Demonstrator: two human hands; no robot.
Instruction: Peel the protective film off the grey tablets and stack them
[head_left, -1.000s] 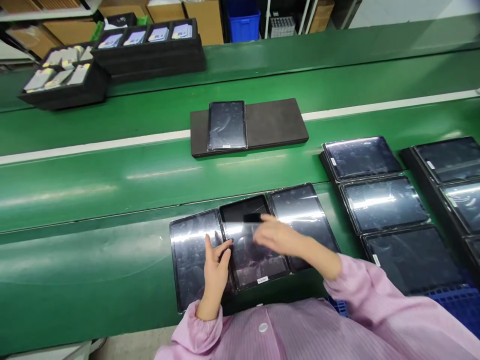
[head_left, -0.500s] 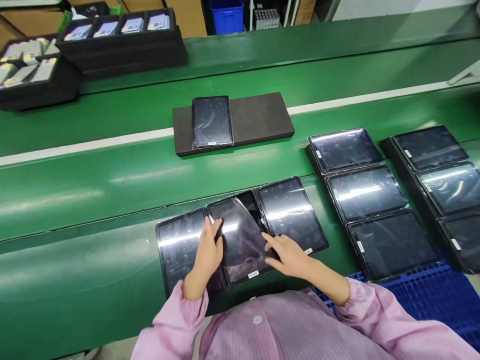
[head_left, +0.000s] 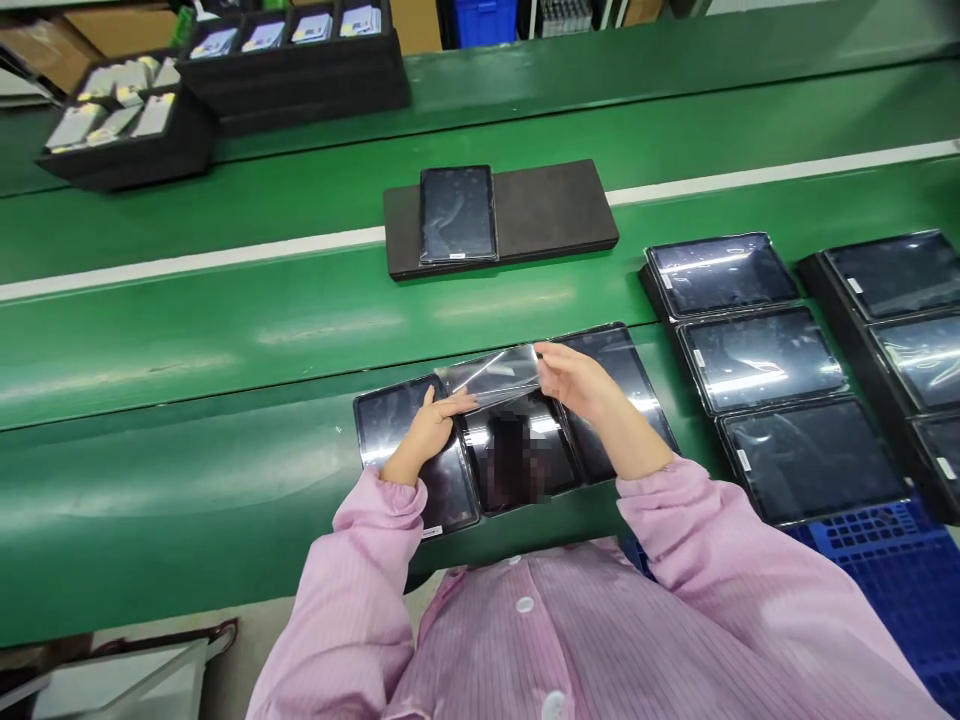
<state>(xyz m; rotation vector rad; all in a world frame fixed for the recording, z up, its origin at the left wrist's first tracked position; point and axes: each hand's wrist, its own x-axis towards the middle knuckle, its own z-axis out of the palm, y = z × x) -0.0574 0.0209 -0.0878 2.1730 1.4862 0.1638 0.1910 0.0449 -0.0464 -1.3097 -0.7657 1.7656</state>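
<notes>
Three black tablets lie side by side on the near green ledge. Over the middle tablet (head_left: 517, 450) a clear protective film (head_left: 491, 375) is lifted at its far end. My left hand (head_left: 431, 425) pinches the film's left corner and rests over the left tablet (head_left: 409, 450). My right hand (head_left: 577, 380) pinches the film's right corner, above the right tablet (head_left: 611, 390). Both sleeves are pink.
A dark foam pad (head_left: 555, 215) with one tablet (head_left: 457, 213) sits on the conveyor belt beyond. Rows of tablets (head_left: 757, 355) on black trays lie to the right, over a blue crate (head_left: 892, 560). Black trays of small parts (head_left: 127, 125) stand far left.
The film on the middle tablet was peeled up from its near end and is now held stretched between both hands at the far edge. The view shifted slightly.
</notes>
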